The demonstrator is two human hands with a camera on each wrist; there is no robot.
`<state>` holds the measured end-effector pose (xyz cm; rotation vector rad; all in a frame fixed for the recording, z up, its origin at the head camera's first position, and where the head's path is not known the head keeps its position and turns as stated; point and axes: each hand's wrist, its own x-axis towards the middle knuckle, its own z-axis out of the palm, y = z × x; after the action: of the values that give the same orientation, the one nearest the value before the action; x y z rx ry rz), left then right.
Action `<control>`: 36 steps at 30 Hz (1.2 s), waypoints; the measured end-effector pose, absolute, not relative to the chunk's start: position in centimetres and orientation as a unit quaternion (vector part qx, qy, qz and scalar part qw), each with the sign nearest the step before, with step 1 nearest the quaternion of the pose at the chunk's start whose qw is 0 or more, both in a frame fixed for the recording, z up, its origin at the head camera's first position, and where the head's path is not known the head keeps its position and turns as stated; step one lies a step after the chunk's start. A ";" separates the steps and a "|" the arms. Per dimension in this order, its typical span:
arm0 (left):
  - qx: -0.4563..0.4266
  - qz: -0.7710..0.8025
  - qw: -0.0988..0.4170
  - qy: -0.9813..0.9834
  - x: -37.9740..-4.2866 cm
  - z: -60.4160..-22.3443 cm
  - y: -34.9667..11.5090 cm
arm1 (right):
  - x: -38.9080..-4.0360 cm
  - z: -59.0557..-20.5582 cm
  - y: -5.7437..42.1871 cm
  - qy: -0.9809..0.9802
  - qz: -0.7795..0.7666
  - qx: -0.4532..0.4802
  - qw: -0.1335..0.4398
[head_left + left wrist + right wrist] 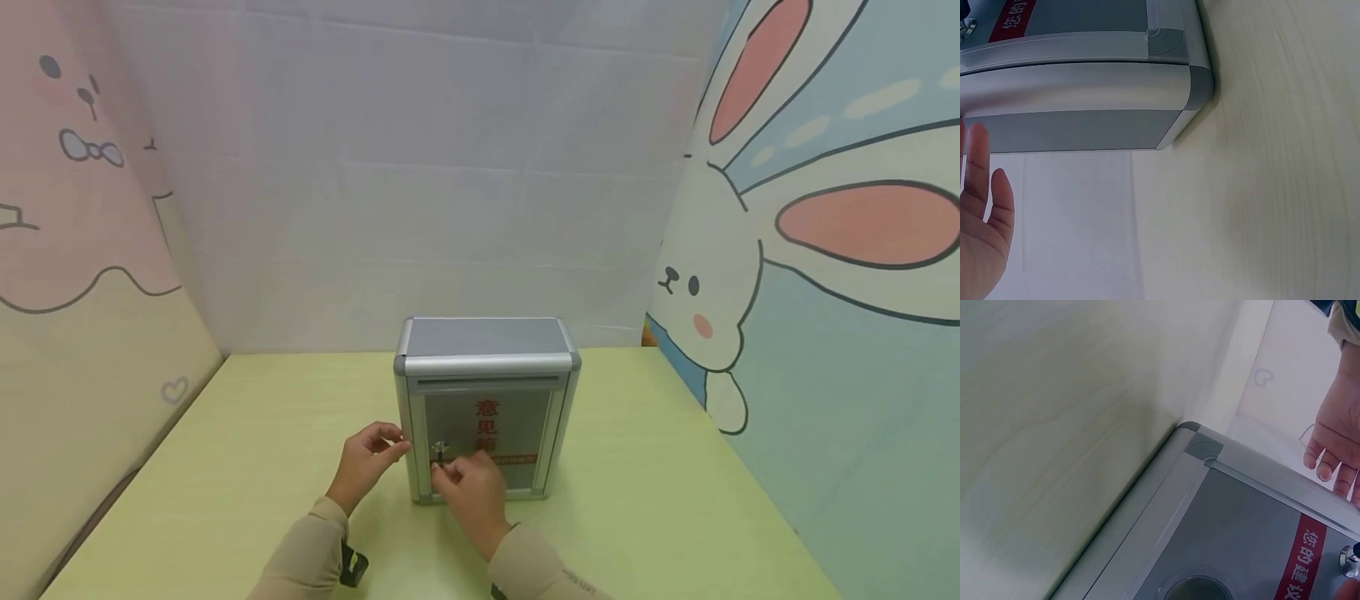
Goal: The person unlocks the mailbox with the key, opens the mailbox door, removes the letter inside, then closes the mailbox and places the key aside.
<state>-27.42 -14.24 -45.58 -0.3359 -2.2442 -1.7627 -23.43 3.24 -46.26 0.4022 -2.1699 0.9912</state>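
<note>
A grey metal suggestion box (491,337) with silver edges and red characters stands upright on the table. A round silver lock (440,447) sits at the left of its front panel, with a black-headed key (440,458) at it. My right hand (476,496) is in front of the panel, thumb and curled forefinger pinching the key's lower end. My left hand (366,462) is at the box's left side, fingertips at the edge; whether they touch is unclear. In the left wrist view, the left hand's fingers (1001,194) are extended beside the box's side wall.
The box stands on a pale yellow table (660,467). Behind it hangs a white cloth (435,183). Printed walls flank the table, with a rabbit picture (720,275) on the right. A black strap (352,567) hangs at the left wrist.
</note>
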 end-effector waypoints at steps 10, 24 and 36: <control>-0.116 -0.612 0.139 -0.770 -27.2 -45.6 -14.0 | -23.3 -46.5 3.3 -0.835 0.372 0.160 0.372; -0.096 -0.618 0.132 -0.769 -27.3 -45.7 -14.1 | -23.4 -46.7 3.4 -0.803 0.347 0.190 0.445; -0.076 -0.612 0.117 -0.778 -27.5 -45.5 -14.1 | -23.2 -46.7 3.6 -0.785 0.359 0.207 0.460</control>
<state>-27.45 -14.09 -45.47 -0.2223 -2.2781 -1.7908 -23.17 3.62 -46.67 0.5092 -1.9329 0.8834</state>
